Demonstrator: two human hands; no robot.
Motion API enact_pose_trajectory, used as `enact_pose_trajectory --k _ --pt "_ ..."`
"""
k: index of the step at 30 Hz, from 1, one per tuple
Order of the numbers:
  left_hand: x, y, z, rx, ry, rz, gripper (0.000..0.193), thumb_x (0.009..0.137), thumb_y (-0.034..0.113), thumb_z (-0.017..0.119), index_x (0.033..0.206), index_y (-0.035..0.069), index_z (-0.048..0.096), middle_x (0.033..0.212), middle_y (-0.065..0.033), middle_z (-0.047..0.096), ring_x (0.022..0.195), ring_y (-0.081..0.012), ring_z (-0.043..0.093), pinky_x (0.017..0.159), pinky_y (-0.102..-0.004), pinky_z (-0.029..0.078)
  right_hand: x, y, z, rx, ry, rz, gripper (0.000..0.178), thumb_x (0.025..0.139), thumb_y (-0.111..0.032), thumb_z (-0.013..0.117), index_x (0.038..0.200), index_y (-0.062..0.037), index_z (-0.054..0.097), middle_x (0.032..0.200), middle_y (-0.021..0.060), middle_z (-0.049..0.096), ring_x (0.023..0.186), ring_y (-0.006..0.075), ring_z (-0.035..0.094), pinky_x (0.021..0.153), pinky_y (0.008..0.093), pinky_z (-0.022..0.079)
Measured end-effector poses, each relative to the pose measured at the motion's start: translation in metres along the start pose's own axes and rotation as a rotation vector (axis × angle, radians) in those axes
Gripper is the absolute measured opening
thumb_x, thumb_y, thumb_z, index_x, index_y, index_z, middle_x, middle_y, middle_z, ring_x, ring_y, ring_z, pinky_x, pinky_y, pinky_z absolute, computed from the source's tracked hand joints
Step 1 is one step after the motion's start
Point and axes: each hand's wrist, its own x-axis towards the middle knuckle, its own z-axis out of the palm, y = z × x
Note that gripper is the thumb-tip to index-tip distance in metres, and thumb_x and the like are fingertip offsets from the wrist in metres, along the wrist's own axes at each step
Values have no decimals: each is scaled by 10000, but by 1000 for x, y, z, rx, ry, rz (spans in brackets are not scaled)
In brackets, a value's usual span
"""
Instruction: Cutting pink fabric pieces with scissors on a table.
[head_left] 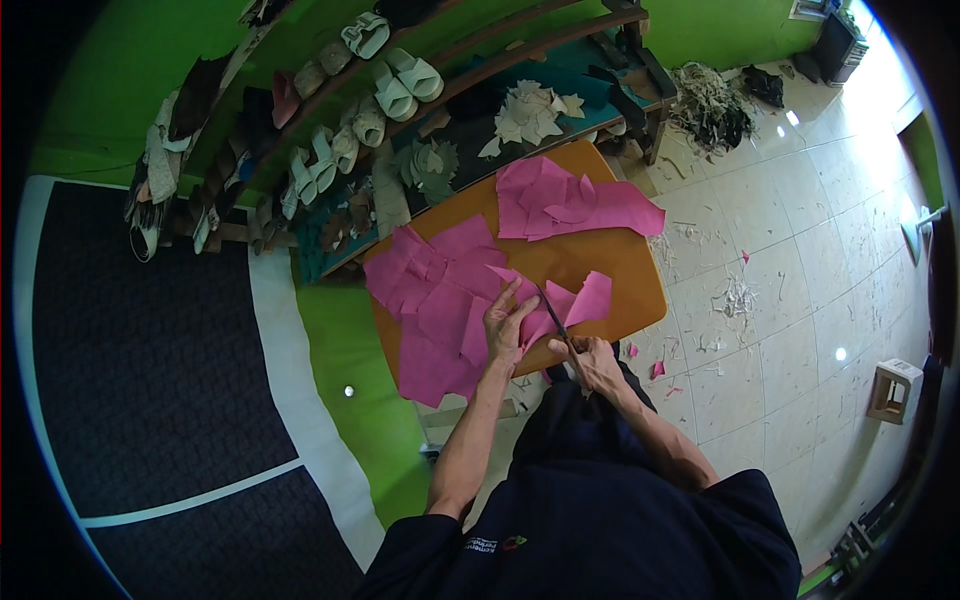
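My right hand (594, 364) is closed around the handles of a pair of scissors (551, 310), whose dark blades point up and to the left across pink sheet material, perhaps leather or felt. Between the fingers and thumb of my left hand (506, 322) is a pink piece (538, 323) beside the blades. Its loose end (594, 297) spreads to the right over the orange-brown table (560, 258). Close to my left hand, a heap of pink pieces (435, 345) hangs over the table's left edge. Another pink stack (625, 207) lies at the far right of the tabletop.
Behind the table, a curved wooden rack holds several pale sandals (394, 92). White scraps (530, 112) and grey-green pieces (428, 170) lie on a lower surface there. Shredded offcuts (708, 105) are heaped on the tiled floor (790, 270), with pink bits near the table. A small wooden stool-like frame (894, 391) stands at right.
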Motion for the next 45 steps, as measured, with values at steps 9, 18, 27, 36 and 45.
enact_pose_trajectory --k 9,18,27,36,45 --pt "8 5 -11 77 -83 4 606 798 -72 760 1361 40 569 1015 -108 719 875 -153 706 835 -265 582 -2 -4 -9 26 -50 139 796 735 -746 723 514 -12 506 454 42 416 443 147 432 465 372 369" --pt "-3 11 -2 25 -140 -77 642 800 -98 742 1395 22 532 1045 -129 719 895 -169 711 835 -286 593 4 -3 -9 17 -41 73 750 765 -718 718 581 -12 545 464 57 435 438 175 452 473 371 378" --pt "-6 12 0 15 -142 -69 653 801 -106 735 1404 27 521 1049 -133 716 898 -170 712 843 -283 592 5 -18 -20 -18 -62 102 779 759 -727 719 540 -9 510 459 60 424 448 172 452 485 383 377" --pt "-11 9 1 63 -201 -99 675 799 -79 744 1420 -4 491 1048 -143 712 890 -170 710 833 -283 589 13 -18 -16 -52 -40 -8 823 770 -761 675 627 44 593 484 110 459 486 215 514 531 423 415" --pt "-15 12 3 70 -236 -68 665 800 -73 740 1417 -1 500 1061 -132 709 910 -179 702 859 -304 585 11 -25 -22 -35 -38 12 797 779 -729 695 676 59 628 504 51 430 495 144 407 498 407 365"
